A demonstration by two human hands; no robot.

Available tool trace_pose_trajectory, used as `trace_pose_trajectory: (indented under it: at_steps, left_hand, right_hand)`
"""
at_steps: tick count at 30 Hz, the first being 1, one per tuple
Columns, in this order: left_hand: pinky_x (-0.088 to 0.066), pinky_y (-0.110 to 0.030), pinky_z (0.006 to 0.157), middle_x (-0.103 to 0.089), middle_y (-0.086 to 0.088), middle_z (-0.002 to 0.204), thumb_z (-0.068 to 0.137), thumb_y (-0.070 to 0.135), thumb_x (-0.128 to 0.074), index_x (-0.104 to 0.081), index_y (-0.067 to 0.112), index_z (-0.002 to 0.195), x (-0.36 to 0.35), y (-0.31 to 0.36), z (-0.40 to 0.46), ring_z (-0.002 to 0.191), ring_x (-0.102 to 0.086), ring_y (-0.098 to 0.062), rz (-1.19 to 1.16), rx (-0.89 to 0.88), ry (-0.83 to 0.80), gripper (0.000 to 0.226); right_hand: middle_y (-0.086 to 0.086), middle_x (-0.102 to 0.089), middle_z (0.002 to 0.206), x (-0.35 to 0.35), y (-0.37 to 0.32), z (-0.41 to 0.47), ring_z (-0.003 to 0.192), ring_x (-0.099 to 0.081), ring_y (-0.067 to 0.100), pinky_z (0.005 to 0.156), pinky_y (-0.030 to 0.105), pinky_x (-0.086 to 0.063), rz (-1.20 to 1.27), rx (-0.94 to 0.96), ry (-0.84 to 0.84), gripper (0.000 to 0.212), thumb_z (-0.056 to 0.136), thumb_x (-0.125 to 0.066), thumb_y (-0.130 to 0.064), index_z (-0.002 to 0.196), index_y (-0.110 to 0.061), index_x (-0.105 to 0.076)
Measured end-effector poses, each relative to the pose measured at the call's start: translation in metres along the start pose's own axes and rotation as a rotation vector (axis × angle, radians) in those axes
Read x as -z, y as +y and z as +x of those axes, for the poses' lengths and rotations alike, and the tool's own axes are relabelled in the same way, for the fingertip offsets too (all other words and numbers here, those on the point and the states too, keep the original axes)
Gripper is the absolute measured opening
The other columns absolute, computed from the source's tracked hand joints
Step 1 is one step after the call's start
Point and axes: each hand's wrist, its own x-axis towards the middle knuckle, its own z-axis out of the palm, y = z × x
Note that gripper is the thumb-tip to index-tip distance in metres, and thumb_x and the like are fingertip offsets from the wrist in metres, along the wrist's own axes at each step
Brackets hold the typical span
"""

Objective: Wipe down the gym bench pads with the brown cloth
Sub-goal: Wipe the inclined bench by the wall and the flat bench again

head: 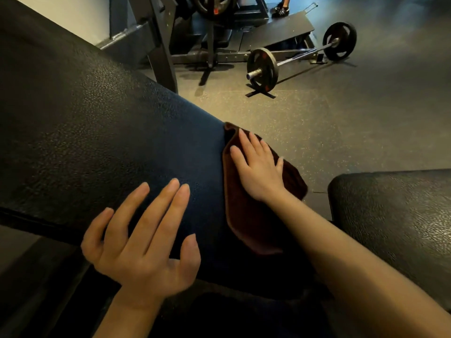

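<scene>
barbell (299, 58) on speckled floor (341, 123)

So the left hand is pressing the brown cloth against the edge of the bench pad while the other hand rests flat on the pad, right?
Not quite: the head view shows the right hand pressing the brown cloth against the edge of the bench pad. The left hand is the one flat on the pad.

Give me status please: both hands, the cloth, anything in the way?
Right hand flat, pressing brown cloth on the side edge of the back pad. Left hand open on pad. Seat pad not touched. Nothing in the way.
</scene>
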Motion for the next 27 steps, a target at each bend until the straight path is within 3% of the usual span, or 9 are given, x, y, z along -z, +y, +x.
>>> trace_pose_trajectory:
  at_steps: [6,12,23,27]
  left_hand:
    - [-0.027,-0.034,0.108,-0.065,0.006,0.128,0.095,0.039,-0.032,-0.062,0.024,0.132,-0.001,0.001,0.000,0.120,-0.057,-0.021,0.019,0.003,-0.005,0.050]
    - [-0.033,-0.041,0.097,-0.068,0.007,0.123,0.096,0.037,-0.033,-0.067,0.022,0.126,-0.003,0.005,0.004,0.118,-0.058,-0.020,0.012,0.000,0.018,0.047]
    - [-0.029,-0.037,0.107,-0.064,0.001,0.133,0.099,0.034,-0.033,-0.064,0.019,0.130,0.010,0.002,0.010,0.126,-0.054,-0.020,-0.138,0.057,-0.072,0.047]
    - [-0.028,-0.037,0.112,-0.063,-0.009,0.133,0.097,0.027,-0.048,-0.068,0.012,0.124,0.032,-0.005,0.023,0.131,-0.048,-0.024,-0.261,0.176,-0.029,0.036]
  right_hand:
    - [-0.005,-0.016,0.165,0.003,-0.002,0.028,0.152,-0.011,0.018,0.120,0.060,0.000,-0.013,0.005,0.024,0.059,0.102,-0.022,-0.058,0.157,-0.036,-0.016]
    - [-0.004,-0.004,0.167,-0.003,-0.011,-0.001,0.153,0.003,0.021,0.120,0.055,0.007,-0.013,-0.027,0.026,0.064,0.101,-0.021,-0.060,0.158,-0.034,-0.009]
    - [-0.008,0.017,0.165,-0.032,-0.062,-0.120,0.150,0.020,0.021,0.120,0.053,0.009,-0.215,0.240,-0.054,0.061,0.104,-0.021,-0.052,0.155,-0.039,0.011]
    - [-0.014,0.013,0.164,-0.030,-0.071,-0.115,0.150,0.019,0.017,0.118,0.054,0.012,-0.118,0.247,-0.064,0.057,0.104,-0.022,-0.054,0.154,-0.045,0.003]
